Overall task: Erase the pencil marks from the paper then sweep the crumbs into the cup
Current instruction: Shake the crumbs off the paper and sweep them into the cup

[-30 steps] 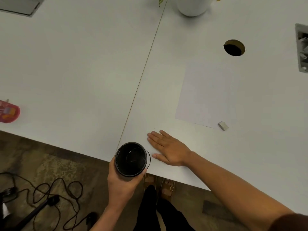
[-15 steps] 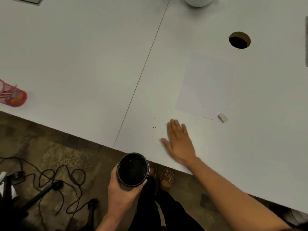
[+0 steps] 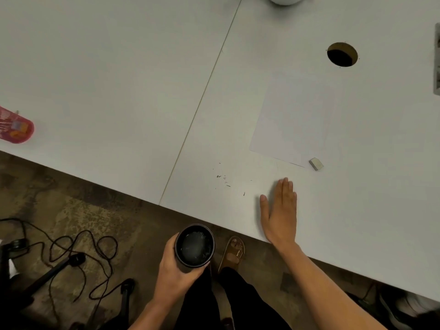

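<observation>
Left grip: your left hand (image 3: 175, 270) held the black cup (image 3: 194, 245) below the bench (image 3: 119, 67) edge.
Right grip: your right hand (image 3: 281, 210) lay flat, fingers straight, right of the crumbs (image 3: 223, 179).
Paper (image 3: 295, 120): beyond the crumbs, eraser (image 3: 316, 163) at its corner.

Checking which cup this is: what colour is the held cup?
Black cup, gripped by the left hand; head view.

White table (image 3: 107, 67) above mottled floor (image 3: 71, 210) with cables (image 3: 95, 246).
</observation>
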